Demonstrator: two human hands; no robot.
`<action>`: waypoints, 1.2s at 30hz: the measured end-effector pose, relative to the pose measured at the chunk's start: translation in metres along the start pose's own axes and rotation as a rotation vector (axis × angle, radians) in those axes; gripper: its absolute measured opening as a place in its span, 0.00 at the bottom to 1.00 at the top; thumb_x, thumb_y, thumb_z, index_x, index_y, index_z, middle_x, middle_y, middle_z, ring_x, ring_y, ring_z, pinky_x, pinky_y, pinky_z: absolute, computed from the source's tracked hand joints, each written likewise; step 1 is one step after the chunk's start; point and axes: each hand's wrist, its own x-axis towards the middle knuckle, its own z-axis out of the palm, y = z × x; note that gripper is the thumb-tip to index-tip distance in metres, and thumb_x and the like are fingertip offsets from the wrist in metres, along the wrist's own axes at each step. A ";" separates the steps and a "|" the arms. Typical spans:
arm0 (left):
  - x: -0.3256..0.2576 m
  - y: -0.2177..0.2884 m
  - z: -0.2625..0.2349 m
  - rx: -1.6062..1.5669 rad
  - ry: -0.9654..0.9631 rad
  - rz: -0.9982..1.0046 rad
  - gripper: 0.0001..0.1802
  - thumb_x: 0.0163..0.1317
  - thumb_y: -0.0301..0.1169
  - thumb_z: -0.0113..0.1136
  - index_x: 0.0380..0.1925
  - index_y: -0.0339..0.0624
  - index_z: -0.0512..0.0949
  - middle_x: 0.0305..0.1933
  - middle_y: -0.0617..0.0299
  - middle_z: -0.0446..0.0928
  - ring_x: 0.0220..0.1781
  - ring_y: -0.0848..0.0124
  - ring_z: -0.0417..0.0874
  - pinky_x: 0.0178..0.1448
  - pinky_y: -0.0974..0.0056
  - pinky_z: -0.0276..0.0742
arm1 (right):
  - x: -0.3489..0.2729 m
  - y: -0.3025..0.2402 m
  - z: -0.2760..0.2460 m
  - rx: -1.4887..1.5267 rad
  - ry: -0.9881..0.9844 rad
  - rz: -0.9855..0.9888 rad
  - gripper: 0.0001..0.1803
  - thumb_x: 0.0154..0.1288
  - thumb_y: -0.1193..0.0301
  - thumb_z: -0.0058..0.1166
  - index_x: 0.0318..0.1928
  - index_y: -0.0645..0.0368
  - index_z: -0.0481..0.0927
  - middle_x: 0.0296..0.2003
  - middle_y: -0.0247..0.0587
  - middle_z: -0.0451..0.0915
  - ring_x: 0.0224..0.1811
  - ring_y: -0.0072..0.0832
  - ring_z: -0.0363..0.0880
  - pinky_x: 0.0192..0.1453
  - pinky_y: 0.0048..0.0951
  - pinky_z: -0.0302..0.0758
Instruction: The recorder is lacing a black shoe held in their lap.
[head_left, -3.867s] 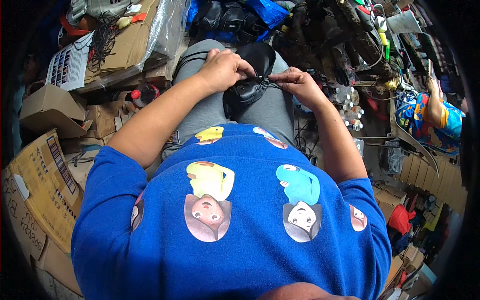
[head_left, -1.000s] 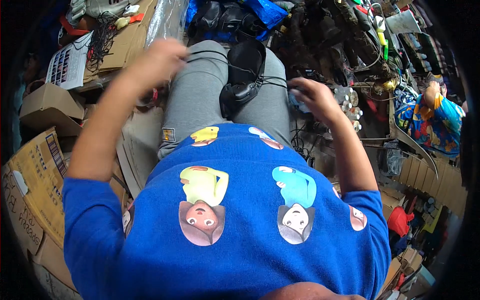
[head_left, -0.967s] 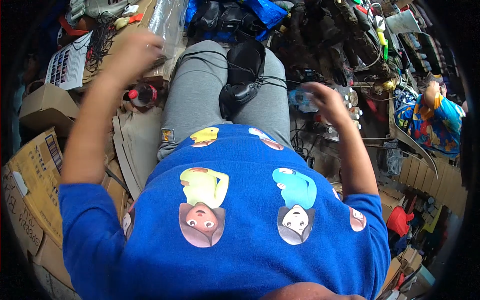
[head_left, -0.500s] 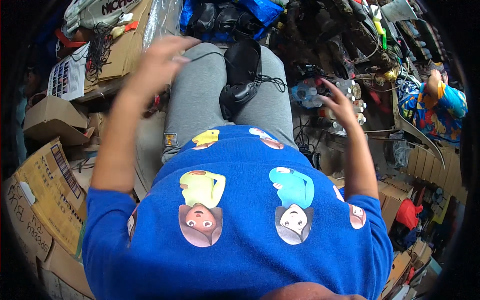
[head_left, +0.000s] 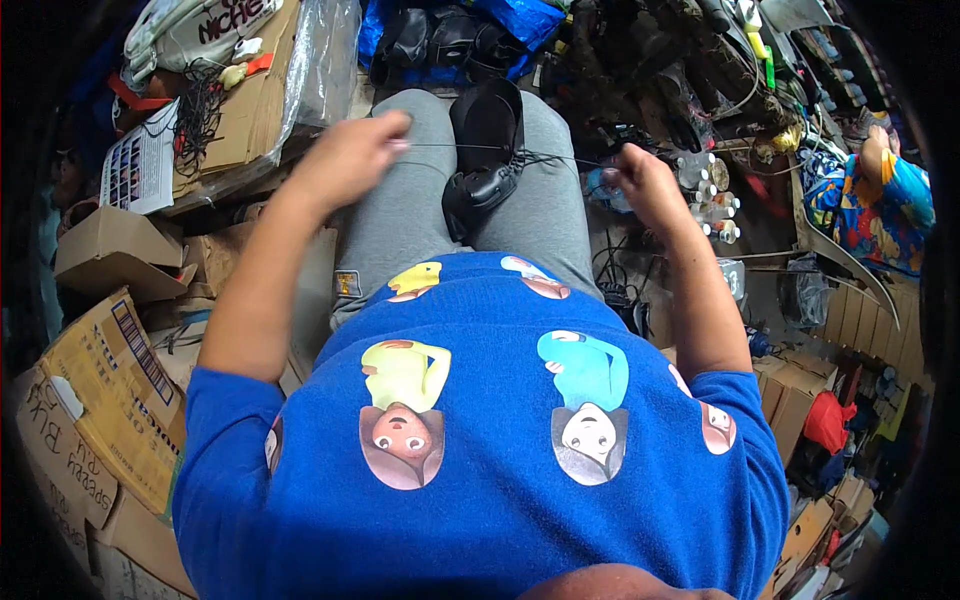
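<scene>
Overall: seen from above, a person in a blue printed top and grey trousers sits in a crowded workshop, with a black shoe (head_left: 485, 150) lying on the lap between the thighs.
Landmark: the black shoe, toe pointing away from the body, its heel end nearest the belly.
Left hand: the left hand (head_left: 350, 155) is raised to the left of the shoe, its fingers pinched together on a thin dark thread (head_left: 450, 146).
Right hand: the right hand (head_left: 640, 185) is raised to the right of the shoe, its fingers closed on the other end of the thread.
Thread: it runs taut from hand to hand, crossing just over the shoe.
Surface: no bench shows; the lap carries the shoe, and the floor around it is covered with goods.
Left of the shoe: flattened cardboard under a clear plastic sheet (head_left: 315, 70), open cardboard boxes (head_left: 110, 240) and a printed card (head_left: 140, 165).
Beyond the shoe: a heap of dark shoes and bags against blue plastic (head_left: 520, 15).
Right of the shoe: small bottles (head_left: 705, 185) on the floor, tangled cords, and further off a bright patterned cloth (head_left: 885, 210).
</scene>
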 end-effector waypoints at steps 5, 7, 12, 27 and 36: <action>-0.056 -0.091 -0.038 -0.378 -0.035 -0.381 0.10 0.66 0.32 0.51 0.42 0.38 0.73 0.35 0.68 0.72 0.37 0.78 0.71 0.46 0.71 0.69 | -0.011 0.056 -0.010 -0.016 -0.049 0.241 0.10 0.59 0.68 0.59 0.37 0.60 0.76 0.31 0.50 0.78 0.35 0.44 0.78 0.39 0.38 0.73; -0.045 -0.087 -0.037 -0.566 -0.043 -0.488 0.12 0.67 0.33 0.51 0.46 0.38 0.74 0.37 0.69 0.73 0.38 0.80 0.71 0.47 0.72 0.69 | -0.016 0.083 -0.003 0.076 0.098 0.018 0.12 0.61 0.70 0.56 0.45 0.56 0.79 0.38 0.45 0.78 0.40 0.40 0.78 0.44 0.34 0.73; 0.029 0.007 0.007 -0.177 0.194 0.157 0.26 0.56 0.33 0.63 0.56 0.43 0.73 0.63 0.56 0.70 0.65 0.63 0.70 0.67 0.61 0.64 | 0.031 -0.018 -0.011 0.502 -0.095 -0.063 0.10 0.61 0.75 0.55 0.44 0.56 0.82 0.37 0.38 0.75 0.41 0.25 0.75 0.49 0.25 0.72; 0.105 0.028 0.045 -0.343 -0.426 0.067 0.15 0.50 0.37 0.69 0.32 0.38 0.80 0.36 0.58 0.79 0.40 0.68 0.79 0.47 0.66 0.73 | 0.058 -0.060 0.019 0.300 -0.183 -0.387 0.06 0.55 0.79 0.59 0.34 0.55 0.81 0.32 0.34 0.74 0.35 0.25 0.77 0.41 0.26 0.74; 0.102 0.020 0.042 -0.437 -0.548 0.147 0.16 0.56 0.34 0.64 0.44 0.43 0.82 0.36 0.59 0.76 0.43 0.68 0.77 0.51 0.66 0.70 | 0.037 -0.066 0.026 0.229 -0.012 -0.392 0.09 0.53 0.74 0.61 0.37 0.50 0.83 0.32 0.40 0.77 0.35 0.36 0.80 0.38 0.32 0.76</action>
